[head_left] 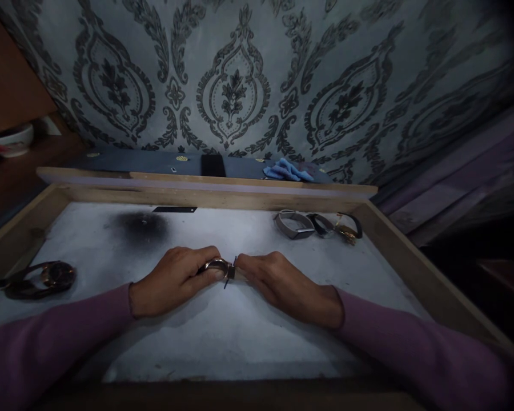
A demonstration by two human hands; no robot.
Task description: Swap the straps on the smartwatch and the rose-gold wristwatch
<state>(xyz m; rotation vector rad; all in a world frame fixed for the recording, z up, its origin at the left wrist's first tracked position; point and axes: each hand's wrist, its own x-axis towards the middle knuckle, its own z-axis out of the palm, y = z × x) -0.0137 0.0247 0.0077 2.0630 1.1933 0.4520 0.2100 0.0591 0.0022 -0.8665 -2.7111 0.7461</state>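
Near the middle of a white-bottomed tray, my left hand (177,281) pinches a small round watch (216,265) with a gold-coloured rim between thumb and fingers. My right hand (282,285) is at the watch's right side, its fingers closed round a strap piece or a small tool beside a thin dark bar (227,282); which of these it holds is hard to tell. The fingers of my right hand partly hide that end. Both hands are close together, low over the white surface.
A dark-strapped watch (57,276) lies at the tray's left. Several watches, one with a grey strap (294,224), stand at the back right. A black strip (175,209) lies by the rear wooden rim (205,184). Behind it are a blue cloth (288,170) and a bowl (12,141).
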